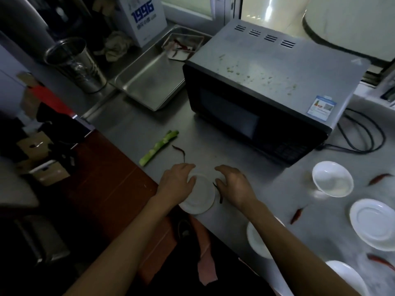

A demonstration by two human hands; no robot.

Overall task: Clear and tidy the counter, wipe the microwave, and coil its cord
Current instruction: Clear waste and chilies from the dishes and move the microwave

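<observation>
Both hands flank the small plate (197, 194) — left fingers (190, 180) gripping its rim, right fingers (220, 181) loosely curled.

The number "1996" is printed in large blue digits on the white box (142, 20) standing at the back of the worktop (213, 150), left of the microwave (267, 86); a smaller line of blue characters is set beneath the digits, too blurred to be read; a blue-bordered sticker (321, 107) is fixed on the microwave's top near its front right corner, possibly an energy label, its print illegible.
</observation>
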